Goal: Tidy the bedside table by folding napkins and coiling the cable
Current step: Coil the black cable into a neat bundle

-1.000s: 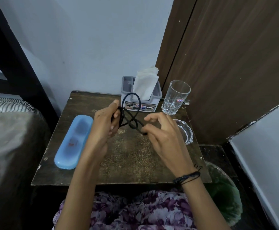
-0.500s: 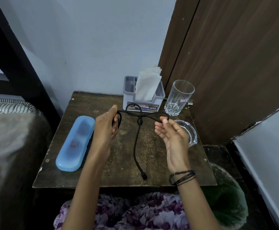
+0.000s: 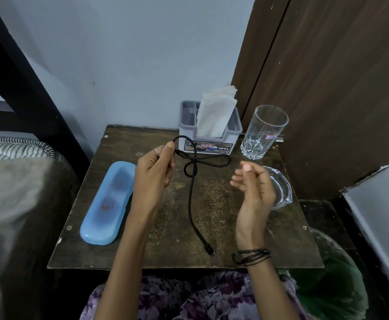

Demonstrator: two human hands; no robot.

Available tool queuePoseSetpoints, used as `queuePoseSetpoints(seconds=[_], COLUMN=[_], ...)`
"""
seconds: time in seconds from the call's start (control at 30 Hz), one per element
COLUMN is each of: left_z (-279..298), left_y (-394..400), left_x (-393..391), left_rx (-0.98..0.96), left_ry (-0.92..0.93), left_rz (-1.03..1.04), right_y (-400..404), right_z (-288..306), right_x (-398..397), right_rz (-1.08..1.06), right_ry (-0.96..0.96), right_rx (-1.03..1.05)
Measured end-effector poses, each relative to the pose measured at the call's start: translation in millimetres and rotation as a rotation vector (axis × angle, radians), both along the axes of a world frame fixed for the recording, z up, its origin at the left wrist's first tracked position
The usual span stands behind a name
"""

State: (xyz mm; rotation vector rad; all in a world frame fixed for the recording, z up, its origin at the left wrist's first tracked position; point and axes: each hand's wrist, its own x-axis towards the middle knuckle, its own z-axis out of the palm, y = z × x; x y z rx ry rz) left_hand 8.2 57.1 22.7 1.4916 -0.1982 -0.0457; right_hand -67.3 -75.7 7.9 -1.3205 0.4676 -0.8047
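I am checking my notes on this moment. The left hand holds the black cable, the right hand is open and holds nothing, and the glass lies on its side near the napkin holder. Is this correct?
Not quite. The head view shows the glass standing upright, not on its side, near the napkin holder. The rest holds: the left hand holds the black cable, and the right hand is open and holds nothing.

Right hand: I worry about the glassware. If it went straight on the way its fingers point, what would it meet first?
The right hand points up-left, away from the tumbler and ashtray. The hanging cable probably comes first, then the left hand, though depth is unclear.
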Motion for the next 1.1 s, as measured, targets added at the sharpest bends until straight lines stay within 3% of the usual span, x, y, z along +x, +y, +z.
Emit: queuePoseSetpoints(seconds=[0.2,0.3,0.6,0.87,1.1], left_z=[-3.6,-4.7,-6.6,-8.8,-12.2], left_y=[-5.1,-4.3,0.9,11.4,23.2], left_x=[0.3,-0.5,0.8,8.2,12.9], left_rx=[-0.024,0.022,0.117,0.167,0.164], left_ry=[0.069,0.068,0.107,0.173,0.195], left_rz=[-0.085,-0.159,-0.284,-0.247,-0.112], right_y=[19.5,21.2,-0.6,-16.7,-19.2], right_z=[-11.3,-11.6,-4.1,6.4,12.2], right_x=[4.0,8.9,17.9,18.8,17.0], right_rz=[0.120,0.103,0.364,0.304,0.252], right_ry=[0.072,0.079,0.349,0.095,0.063], right_rx=[-0.479,-0.514,-0.270,0.321,0.489])
